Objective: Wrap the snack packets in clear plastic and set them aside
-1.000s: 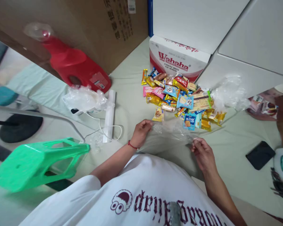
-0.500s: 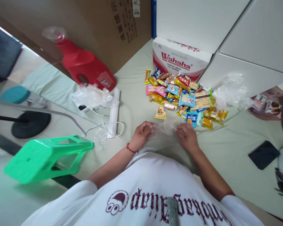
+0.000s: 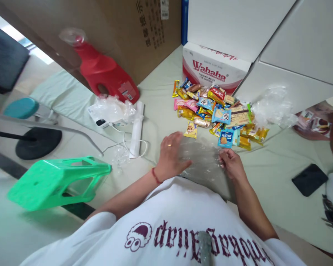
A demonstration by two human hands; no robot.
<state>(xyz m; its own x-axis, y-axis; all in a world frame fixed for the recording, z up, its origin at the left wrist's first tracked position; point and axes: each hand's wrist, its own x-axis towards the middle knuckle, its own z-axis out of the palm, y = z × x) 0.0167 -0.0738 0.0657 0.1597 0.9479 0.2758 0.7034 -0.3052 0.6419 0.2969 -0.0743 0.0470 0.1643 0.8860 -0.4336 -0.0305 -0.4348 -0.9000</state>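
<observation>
A clear plastic bag (image 3: 201, 159) lies spread between my hands, close to my shirt. My right hand (image 3: 231, 162) pinches the bag's right edge between thumb and fingers. At the bag's left side, my left hand (image 3: 170, 157) is open, thumb stretched out over the plastic and the fingertips blurred; a ring and a red bracelet show on it. Just beyond the bag is a heap of wrapped snacks (image 3: 202, 103), in yellow, blue, pink and red packets. One small yellow packet (image 3: 191, 130) lies nearest my left fingertips, and a blue packet (image 3: 225, 138) is just past my right hand.
Behind the snacks stands a Wahaba-looking white and red carton (image 3: 213, 68). A crumpled clear bag (image 3: 273, 107) sits right of them. Leftward are a red jug (image 3: 108, 74), a white power strip (image 3: 137, 129) with cable and a green stool (image 3: 58, 181). A black flat object (image 3: 310, 180) lies right.
My left hand has let go of the bag's edge and opened out flat. The gathered plastic is now spread wider, and my right hand has shifted slightly right, still pinching it.
</observation>
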